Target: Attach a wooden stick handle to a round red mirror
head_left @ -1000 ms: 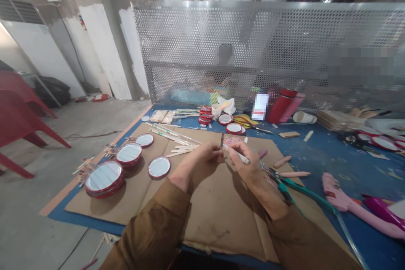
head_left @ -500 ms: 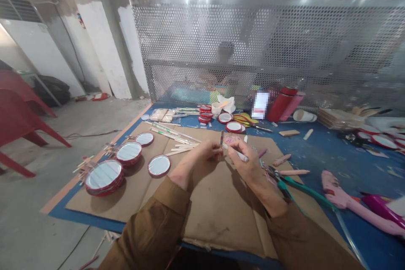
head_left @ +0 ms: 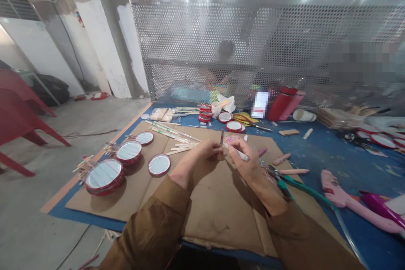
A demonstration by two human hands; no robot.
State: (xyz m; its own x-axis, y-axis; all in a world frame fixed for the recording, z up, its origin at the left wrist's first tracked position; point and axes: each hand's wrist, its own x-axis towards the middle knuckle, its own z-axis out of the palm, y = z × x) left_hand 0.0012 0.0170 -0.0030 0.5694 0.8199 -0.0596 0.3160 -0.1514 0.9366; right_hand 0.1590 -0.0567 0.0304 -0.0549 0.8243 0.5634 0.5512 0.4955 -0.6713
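Observation:
My left hand [head_left: 211, 150] is closed in a pinch over the cardboard sheet [head_left: 218, 215]. A narrow dark-brown strip [head_left: 222, 136] sticks up from its fingertips; the rest is hidden by the fingers. Close beside it, my right hand [head_left: 245, 158] is wrapped round a white marker [head_left: 243, 156], its front end reaching towards the left fingertips. Just behind both hands lies a small pink-patterned packet [head_left: 232, 138]. Left of the hands, a round red-rimmed disc with a white face [head_left: 159, 164] lies flat near several pale flat sticks [head_left: 183, 147].
Stacked red-rimmed drums with sticks [head_left: 104, 175] stand at the left. To the right lie green-handled pliers [head_left: 284, 186], a pink glue gun [head_left: 332, 187] and its cable. A red bottle [head_left: 281, 103], a lit phone [head_left: 260, 104] and a perforated metal screen [head_left: 196, 42] stand behind.
Both hands stay nearly in place. The marker and right fingers shift only very slightly.

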